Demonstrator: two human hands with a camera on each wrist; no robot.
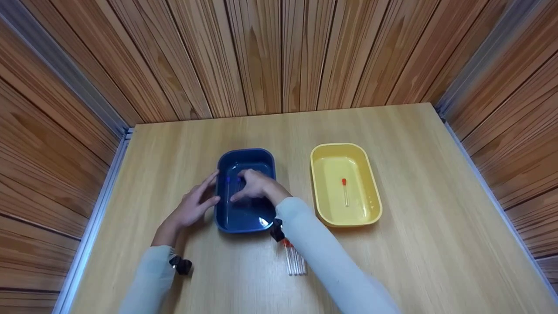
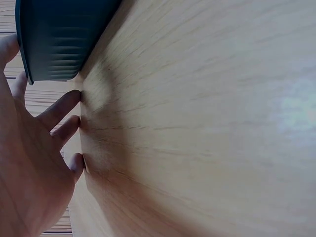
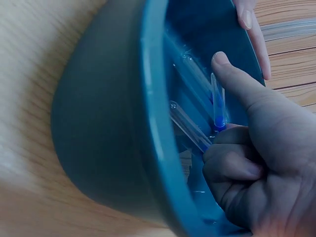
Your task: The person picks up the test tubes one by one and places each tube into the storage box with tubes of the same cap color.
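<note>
Thumb wide, the right hand [image 1: 258, 185] pinches nothing beside clear blue-capped tubes [image 3: 190, 126]; splayed left hand [image 1: 192, 210] touches dark-blue rectangular tray [image 1: 244, 220].

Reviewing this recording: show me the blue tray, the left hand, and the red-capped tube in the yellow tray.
Blue tray [image 1: 244, 214]: head view, bare floor toward its near end.
Left hand [image 2: 30, 165]: left wrist view, on the palm.
Red-capped tube [image 1: 345, 193]: head view, clear body below the cap.

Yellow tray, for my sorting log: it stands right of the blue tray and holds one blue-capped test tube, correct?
Not blue-capped: the head view shows one red-capped test tube in the yellow tray, right of the blue tray.
</note>
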